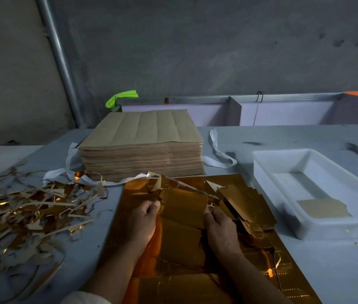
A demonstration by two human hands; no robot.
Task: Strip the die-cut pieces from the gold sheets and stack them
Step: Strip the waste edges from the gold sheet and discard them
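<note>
Two hands pinch the gold die-cut piece [184,207]: my left hand [145,218] at its nine o'clock edge, right hand [219,229] at three (gold sheet [254,257] beneath). Pulling unevenly, I could tear it.

A white plastic tray [270,187] is sitting at three o'clock on the grey worktop [327,270]. White strapping [214,141] is lying at one o'clock. A bright green cloth [121,97] is resting at twelve o'clock, with a metal pipe [60,62] rising at eleven o'clock.
</note>
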